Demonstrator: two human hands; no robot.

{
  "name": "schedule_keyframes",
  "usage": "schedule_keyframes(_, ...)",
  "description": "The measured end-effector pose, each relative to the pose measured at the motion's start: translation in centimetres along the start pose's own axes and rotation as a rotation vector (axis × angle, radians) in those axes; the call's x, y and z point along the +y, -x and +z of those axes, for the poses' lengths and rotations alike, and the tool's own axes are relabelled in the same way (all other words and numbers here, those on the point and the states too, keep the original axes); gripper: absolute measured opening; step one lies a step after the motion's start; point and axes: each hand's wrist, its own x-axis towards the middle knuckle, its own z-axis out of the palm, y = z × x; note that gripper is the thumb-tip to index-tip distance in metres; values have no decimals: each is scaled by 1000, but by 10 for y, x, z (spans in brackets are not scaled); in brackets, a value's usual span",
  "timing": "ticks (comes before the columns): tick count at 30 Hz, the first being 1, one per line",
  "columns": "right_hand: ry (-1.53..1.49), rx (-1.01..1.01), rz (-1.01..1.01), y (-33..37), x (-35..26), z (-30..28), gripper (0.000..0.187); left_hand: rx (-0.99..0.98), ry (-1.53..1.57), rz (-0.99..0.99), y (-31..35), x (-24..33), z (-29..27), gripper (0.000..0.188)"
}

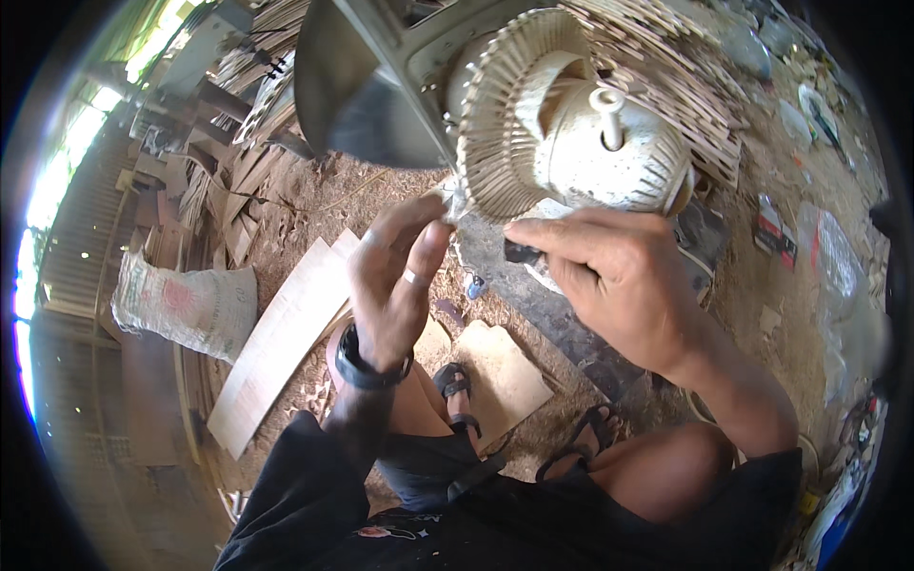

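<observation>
In front of me is a white electric fan, with its ribbed rear guard point(495, 143) and rounded motor housing point(619, 152) facing up. My left hand point(395, 276) is at the near left edge of the guard, thumb and fingers pinched together beside a small pale piece that I cannot make out. My right hand point(619, 276) is just below the motor housing, its thumb and forefinger closed on a small black piece point(521, 251). A grey metal frame point(409, 57) crosses left of the guard. Behind it is a large, partly blurred dark curved sheet point(347, 95).
A dark flat board point(571, 333) lies under the fan. Long pale planks point(281, 352) and a stuffed white sack point(186, 300) are on the left. Stacked thin wood strips point(666, 76) fill the back right. Plastic wrappers point(833, 257) litter the right; wood shavings cover the ground.
</observation>
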Motion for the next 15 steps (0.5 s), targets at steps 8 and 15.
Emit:
schedule_keyframes(8,193,179,-106,-18,-4,19,25,72,333,3,-5,-21,31,39)
schedule_keyframes(15,232,323,-82,-26,-3,35,15,125,629,-30,-14,-36,45,37)
